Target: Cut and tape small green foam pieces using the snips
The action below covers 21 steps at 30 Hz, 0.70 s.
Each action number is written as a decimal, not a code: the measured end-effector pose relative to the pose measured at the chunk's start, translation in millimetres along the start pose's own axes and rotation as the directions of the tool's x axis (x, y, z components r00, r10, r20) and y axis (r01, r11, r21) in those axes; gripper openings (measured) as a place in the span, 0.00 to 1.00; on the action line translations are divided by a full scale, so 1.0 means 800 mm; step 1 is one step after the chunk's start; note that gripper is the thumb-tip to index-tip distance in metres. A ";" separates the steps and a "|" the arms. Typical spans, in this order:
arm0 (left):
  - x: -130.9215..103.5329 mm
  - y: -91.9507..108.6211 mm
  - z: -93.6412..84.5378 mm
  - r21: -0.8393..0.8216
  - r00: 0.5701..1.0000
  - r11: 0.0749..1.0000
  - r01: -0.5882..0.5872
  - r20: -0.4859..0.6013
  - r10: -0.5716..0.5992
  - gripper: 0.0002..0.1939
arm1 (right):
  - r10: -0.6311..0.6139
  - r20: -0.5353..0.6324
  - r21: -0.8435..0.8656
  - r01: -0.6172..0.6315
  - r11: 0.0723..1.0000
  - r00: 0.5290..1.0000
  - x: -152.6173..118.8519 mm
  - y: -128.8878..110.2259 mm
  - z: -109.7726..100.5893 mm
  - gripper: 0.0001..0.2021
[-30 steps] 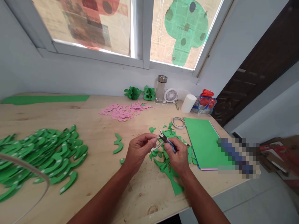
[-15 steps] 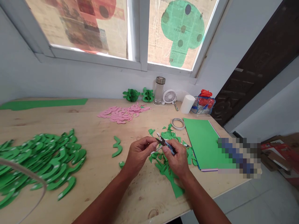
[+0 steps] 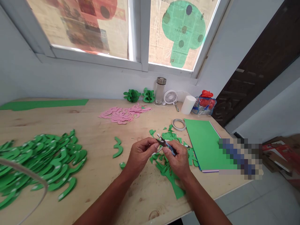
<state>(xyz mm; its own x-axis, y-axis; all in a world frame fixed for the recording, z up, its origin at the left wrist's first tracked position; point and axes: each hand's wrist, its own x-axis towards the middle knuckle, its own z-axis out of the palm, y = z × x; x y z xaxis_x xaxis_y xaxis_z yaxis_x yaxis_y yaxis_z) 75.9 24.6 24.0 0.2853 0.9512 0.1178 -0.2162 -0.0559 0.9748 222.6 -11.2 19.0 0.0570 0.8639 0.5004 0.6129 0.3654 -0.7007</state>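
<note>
My right hand is closed around small snips with dark blades and blue-and-black handles. The blades point up and left, to the fingertips of my left hand. Those fingers are pinched together; what they hold is too small to make out, though a bit of white shows by the blades. Under and behind both hands lie green paper scraps. Left of my left hand are a wavy green cut-out and a smaller green piece, partly covered by the wrist.
Green curved cut-outs with white patches are heaped at left. Pink cut-outs lie farther back. Right of the scraps are a tape roll and green sheets. A glass bottle and small fan stand by the wall.
The snips' blades look slightly shifted at my left fingertips. Both hands stay nearly in place, and the things on the table have not moved.
</note>
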 end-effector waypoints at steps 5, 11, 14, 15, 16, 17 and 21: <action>0.000 0.002 0.001 0.022 1.000 1.000 -0.002 -0.010 0.002 0.07 | -0.004 -0.020 -0.018 0.004 1.000 1.000 0.000 -0.001 -0.001 0.12; 0.000 0.002 0.001 0.039 1.000 0.999 -0.012 -0.007 0.012 0.08 | -0.016 -0.043 -0.050 0.014 0.999 0.999 0.000 -0.002 -0.001 0.12; 0.001 0.001 0.000 0.060 1.000 0.998 -0.028 0.002 0.028 0.07 | -0.029 -0.065 -0.072 0.024 0.997 0.997 -0.001 -0.001 -0.001 0.12; 0.001 0.001 0.000 0.071 0.999 0.997 -0.039 0.004 0.039 0.07 | -0.030 -0.072 -0.078 0.025 0.997 0.997 -0.001 -0.001 -0.001 0.12; 0.001 0.000 -0.001 0.086 0.999 0.995 -0.055 0.005 0.055 0.08 | -0.028 -0.079 -0.082 0.021 0.996 0.997 -0.001 -0.001 -0.001 0.12; 0.002 -0.001 -0.002 0.108 0.997 0.992 -0.073 0.007 0.072 0.08 | -0.021 -0.086 -0.084 0.014 0.996 0.996 -0.002 0.000 -0.001 0.12; 0.004 -0.004 -0.009 0.294 0.985 0.941 -0.164 0.006 0.170 0.09 | 0.026 -0.142 -0.090 -0.039 0.995 0.990 -0.001 0.006 -0.004 0.11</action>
<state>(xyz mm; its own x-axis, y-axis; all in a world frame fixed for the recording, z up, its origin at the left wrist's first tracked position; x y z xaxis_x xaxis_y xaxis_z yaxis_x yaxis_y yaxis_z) 71.0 30.1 20.1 0.2498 0.9260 0.2830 0.0245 -0.2982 0.9542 227.5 -11.5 16.9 0.1845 0.8152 0.5490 0.6787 0.2984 -0.6711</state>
